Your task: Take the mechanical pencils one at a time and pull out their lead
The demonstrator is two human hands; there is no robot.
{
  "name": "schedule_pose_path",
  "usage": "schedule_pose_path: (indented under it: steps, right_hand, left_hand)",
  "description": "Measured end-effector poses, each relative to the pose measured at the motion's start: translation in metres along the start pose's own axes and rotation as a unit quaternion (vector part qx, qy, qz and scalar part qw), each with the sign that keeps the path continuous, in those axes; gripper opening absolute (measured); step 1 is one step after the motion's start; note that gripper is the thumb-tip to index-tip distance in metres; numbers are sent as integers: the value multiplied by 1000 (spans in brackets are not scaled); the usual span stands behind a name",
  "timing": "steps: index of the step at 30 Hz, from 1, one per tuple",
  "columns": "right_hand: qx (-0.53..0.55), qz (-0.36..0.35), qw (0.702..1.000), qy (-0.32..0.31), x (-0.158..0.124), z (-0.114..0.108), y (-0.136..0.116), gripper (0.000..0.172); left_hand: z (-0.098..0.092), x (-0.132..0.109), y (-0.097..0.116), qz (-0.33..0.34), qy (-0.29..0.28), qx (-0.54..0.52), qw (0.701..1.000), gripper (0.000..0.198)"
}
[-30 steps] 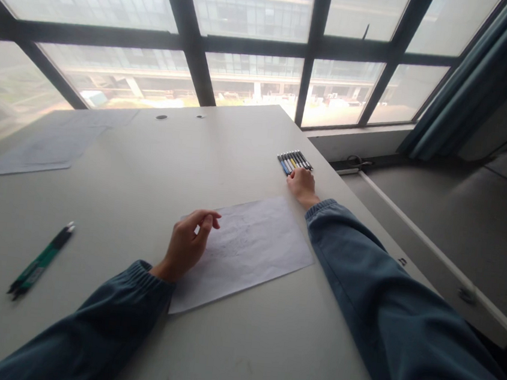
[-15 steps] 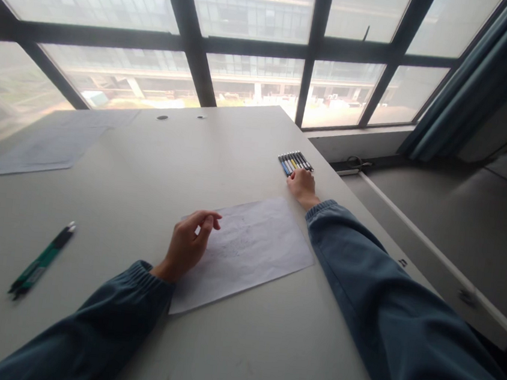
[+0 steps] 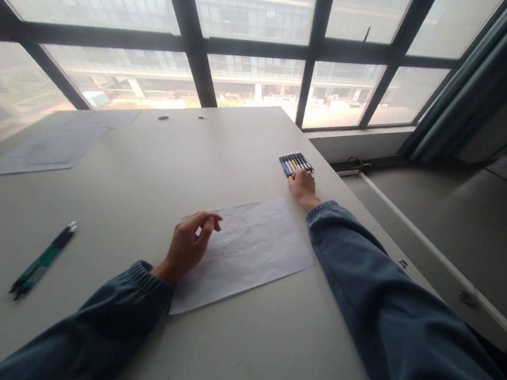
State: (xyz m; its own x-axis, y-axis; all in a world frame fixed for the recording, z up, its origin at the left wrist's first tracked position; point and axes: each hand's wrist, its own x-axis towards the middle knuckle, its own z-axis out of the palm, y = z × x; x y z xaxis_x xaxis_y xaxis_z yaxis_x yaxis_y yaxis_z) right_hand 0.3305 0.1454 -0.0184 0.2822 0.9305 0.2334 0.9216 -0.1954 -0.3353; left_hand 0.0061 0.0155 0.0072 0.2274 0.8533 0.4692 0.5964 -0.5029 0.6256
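Note:
A row of several slim pens (image 3: pixel 296 160) lies side by side near the table's right edge, with white, yellow, blue and dark barrels. My right hand (image 3: pixel 302 186) rests at their near ends, fingers curled down against them; the fingertips are hidden, so whether a pen is gripped does not show. A sheet of white paper (image 3: pixel 266 237) with faint drawn lines lies in front of me. Over its left part is my left hand (image 3: pixel 190 241), loosely bent, with a gap between thumb and fingers and nothing seen in it.
On the left of the white table (image 3: pixel 110 217) lie two pens with green and black barrels (image 3: pixel 43 261). Further back are more paper sheets (image 3: pixel 50 144). Two round cable holes sit near the far edge. Beyond the table stand the windows (image 3: pixel 263 9) and a blue curtain (image 3: pixel 467 79).

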Motion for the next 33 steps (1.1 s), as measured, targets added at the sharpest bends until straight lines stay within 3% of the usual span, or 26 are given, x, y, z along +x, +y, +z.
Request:
schedule_pose_path:
  steps: [21,33]
  right_hand:
    - [3,-3,1000,-7,-15,-8,5,28]
    - [56,-41,998,8,-55,-18,8,22]
  left_hand:
    - [0,0,4,3,-16,1,1000,29]
    - [4,-3,-12,26,-135,36,990,26]
